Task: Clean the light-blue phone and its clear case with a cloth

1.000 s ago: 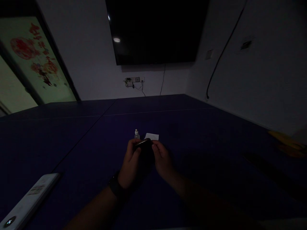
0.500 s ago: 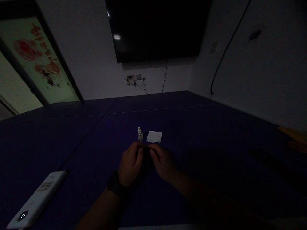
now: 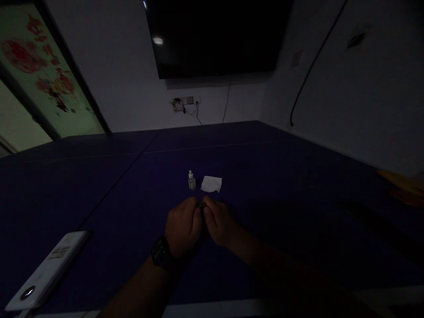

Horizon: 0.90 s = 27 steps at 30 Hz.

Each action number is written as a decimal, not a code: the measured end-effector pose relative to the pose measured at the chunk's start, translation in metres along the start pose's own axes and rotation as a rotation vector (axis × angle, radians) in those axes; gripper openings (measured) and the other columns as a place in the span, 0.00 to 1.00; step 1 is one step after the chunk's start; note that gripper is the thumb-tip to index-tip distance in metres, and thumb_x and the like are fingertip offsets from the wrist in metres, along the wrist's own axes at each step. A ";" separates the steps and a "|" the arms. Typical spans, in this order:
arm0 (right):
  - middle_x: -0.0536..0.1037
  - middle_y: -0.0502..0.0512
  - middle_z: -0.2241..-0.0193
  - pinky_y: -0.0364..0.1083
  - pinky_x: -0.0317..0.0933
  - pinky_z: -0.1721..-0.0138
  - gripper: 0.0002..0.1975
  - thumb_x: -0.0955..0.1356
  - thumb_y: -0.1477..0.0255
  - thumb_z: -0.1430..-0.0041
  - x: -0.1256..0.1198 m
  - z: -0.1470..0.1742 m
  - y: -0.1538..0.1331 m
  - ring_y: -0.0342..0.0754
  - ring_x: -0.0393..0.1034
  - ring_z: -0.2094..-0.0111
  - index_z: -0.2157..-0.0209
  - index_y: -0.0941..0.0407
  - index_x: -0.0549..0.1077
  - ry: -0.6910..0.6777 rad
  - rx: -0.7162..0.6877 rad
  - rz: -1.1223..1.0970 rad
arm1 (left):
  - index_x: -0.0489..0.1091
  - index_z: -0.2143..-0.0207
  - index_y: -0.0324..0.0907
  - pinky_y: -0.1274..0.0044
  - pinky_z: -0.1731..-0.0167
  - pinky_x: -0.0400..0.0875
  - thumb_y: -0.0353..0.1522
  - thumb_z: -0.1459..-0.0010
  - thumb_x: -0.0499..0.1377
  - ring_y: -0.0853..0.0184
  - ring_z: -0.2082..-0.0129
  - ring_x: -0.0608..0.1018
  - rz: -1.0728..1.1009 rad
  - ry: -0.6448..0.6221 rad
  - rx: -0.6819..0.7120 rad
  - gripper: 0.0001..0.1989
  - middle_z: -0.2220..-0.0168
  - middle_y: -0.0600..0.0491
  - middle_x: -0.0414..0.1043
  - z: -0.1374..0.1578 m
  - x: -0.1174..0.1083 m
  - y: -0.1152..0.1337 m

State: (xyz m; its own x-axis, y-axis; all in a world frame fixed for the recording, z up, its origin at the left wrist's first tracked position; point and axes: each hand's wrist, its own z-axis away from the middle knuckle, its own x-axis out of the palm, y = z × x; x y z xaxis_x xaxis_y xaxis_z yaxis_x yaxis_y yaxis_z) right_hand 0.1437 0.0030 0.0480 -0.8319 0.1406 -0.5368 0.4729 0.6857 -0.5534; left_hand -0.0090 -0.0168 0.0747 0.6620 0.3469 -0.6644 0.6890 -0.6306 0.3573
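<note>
My left hand [image 3: 183, 224] and my right hand [image 3: 220, 221] meet near the middle of the blue table [image 3: 139, 198], fingers curled and thumbs side by side. Between their fingertips they grip a small dark object [image 3: 201, 205]; in the dim light its kind does not show. Just beyond the hands stands a small clear dropper bottle [image 3: 191, 182] with a white cap, upright. To the right of the bottle a white piece of paper or cloth [image 3: 211, 183] lies flat. A dark watch [image 3: 160, 251] is on my left wrist.
At the lower left lies a white oblong device [image 3: 49, 269] with a label and a round shiny spot. Something yellow-orange [image 3: 402, 183] rests at the right edge. A large dark screen [image 3: 218, 39] hangs on the far wall above sockets [image 3: 185, 100] with cables.
My hands have drawn closer together, with the thumbs now nearly touching around the small dark object. The whole view has shifted slightly; the bottle and white piece stay in place on the table.
</note>
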 end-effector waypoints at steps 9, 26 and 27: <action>0.73 0.53 0.73 0.48 0.60 0.68 0.09 0.56 0.71 0.30 0.003 0.008 -0.003 0.50 0.67 0.73 0.67 0.50 0.60 0.057 -0.041 -0.006 | 0.57 0.70 0.47 0.74 0.75 0.56 0.32 0.29 0.45 0.67 0.79 0.68 0.031 0.041 0.125 0.13 0.77 0.58 0.63 0.002 0.000 -0.004; 0.74 0.53 0.70 0.50 0.65 0.64 0.12 0.56 0.66 0.27 -0.003 0.010 -0.001 0.51 0.69 0.69 0.66 0.50 0.64 -0.016 0.041 -0.126 | 0.57 0.71 0.46 0.73 0.73 0.57 0.37 0.28 0.43 0.67 0.76 0.68 0.176 -0.141 -0.008 0.16 0.76 0.57 0.63 -0.001 -0.011 -0.004; 0.73 0.52 0.72 0.49 0.64 0.66 0.13 0.56 0.65 0.27 -0.006 0.009 0.000 0.50 0.68 0.70 0.67 0.50 0.63 -0.037 0.048 -0.139 | 0.58 0.71 0.46 0.73 0.72 0.57 0.38 0.27 0.43 0.67 0.75 0.68 0.199 -0.170 -0.032 0.17 0.76 0.57 0.63 -0.002 -0.014 -0.004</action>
State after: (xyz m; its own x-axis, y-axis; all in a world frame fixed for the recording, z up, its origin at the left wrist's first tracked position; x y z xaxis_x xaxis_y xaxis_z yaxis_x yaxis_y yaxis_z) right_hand 0.1514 -0.0041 0.0461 -0.8798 0.0197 -0.4750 0.3678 0.6614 -0.6537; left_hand -0.0201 -0.0175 0.0838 0.7281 0.0955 -0.6788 0.5613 -0.6515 0.5104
